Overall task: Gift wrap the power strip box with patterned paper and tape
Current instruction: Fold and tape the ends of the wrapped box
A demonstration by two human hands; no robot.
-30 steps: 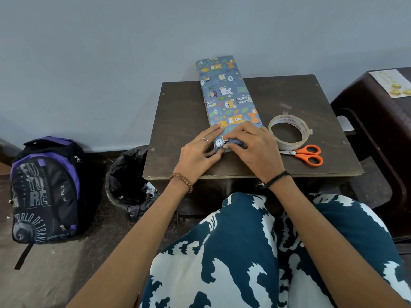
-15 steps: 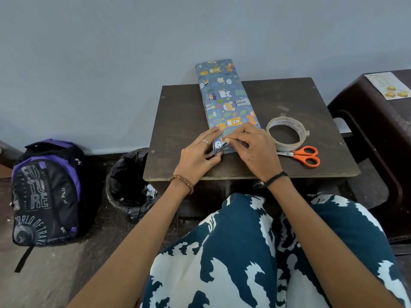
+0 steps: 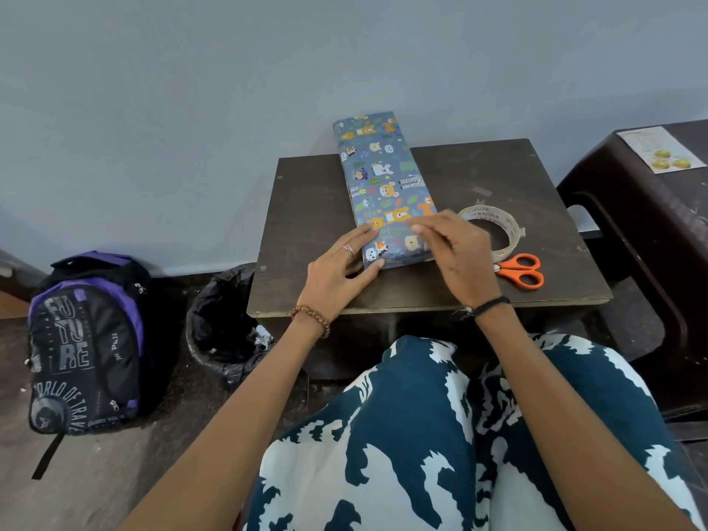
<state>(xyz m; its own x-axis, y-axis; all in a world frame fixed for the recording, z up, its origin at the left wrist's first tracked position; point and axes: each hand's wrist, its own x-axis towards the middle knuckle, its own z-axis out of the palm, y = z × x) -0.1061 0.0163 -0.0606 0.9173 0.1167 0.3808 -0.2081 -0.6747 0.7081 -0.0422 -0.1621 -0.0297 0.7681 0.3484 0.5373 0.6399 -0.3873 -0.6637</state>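
While our left hand (image 3: 337,270) lay flat-fingered against the wrapped box (image 3: 387,189) on the table (image 3: 306,224), our right hand (image 3: 456,254) hovered relaxed, holding nothing.

Both forearms stretched forward from the lap, left hand (image 3: 337,270) laid flat with fingers straight and thumb out, beaded band on its wrist, right hand (image 3: 456,254) raised slightly, blurred, fingers loosely bent, dark cord round its wrist.

Dark table (image 3: 306,224), wrapped box (image 3: 383,178), tape roll (image 3: 509,239), orange scissors (image 3: 523,272)
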